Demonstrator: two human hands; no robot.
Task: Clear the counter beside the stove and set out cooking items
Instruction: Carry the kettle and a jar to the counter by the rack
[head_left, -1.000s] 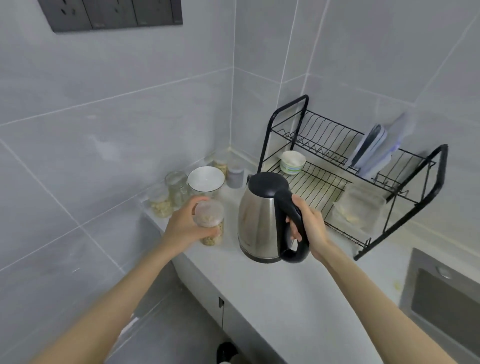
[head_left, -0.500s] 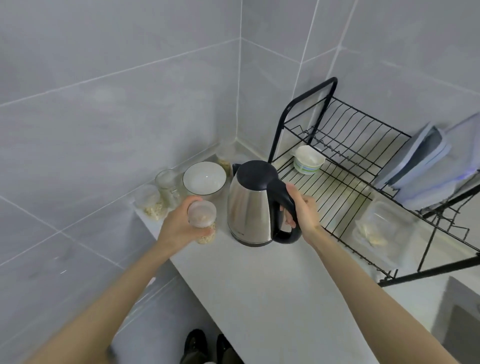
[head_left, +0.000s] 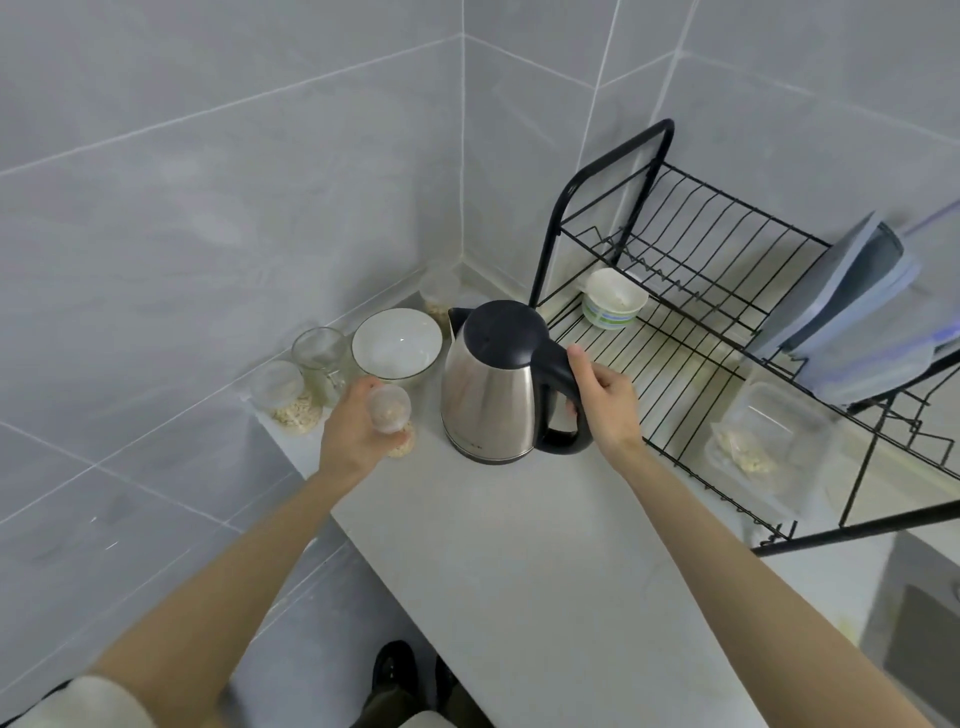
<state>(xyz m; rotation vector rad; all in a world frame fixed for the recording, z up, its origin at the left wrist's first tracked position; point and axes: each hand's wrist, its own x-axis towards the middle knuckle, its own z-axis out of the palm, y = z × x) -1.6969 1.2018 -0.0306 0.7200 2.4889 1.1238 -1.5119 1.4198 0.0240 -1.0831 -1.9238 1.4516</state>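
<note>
A steel kettle (head_left: 491, 400) with a black lid and handle stands on the white counter (head_left: 545, 571) near the corner. My right hand (head_left: 605, 405) grips its handle from the right side. My left hand (head_left: 358, 431) holds a small clear jar (head_left: 390, 415) with pale grains, at the counter's left edge just left of the kettle. Behind it a white bowl (head_left: 397, 343) rests against the wall, with a glass jar (head_left: 319, 358) and a lidded grain jar (head_left: 285, 397) to its left.
A black wire dish rack (head_left: 691, 322) fills the right side, holding a small white cup (head_left: 613, 304), a clear food box (head_left: 763, 441) and upright blue-grey lids (head_left: 852, 306). Another small jar (head_left: 439, 296) sits in the corner. A sink edge (head_left: 924, 613) shows at lower right.
The view has tilted down and drawn nearer. Kettle and small jar have shifted slightly toward the corner wall, both hands still holding them.
</note>
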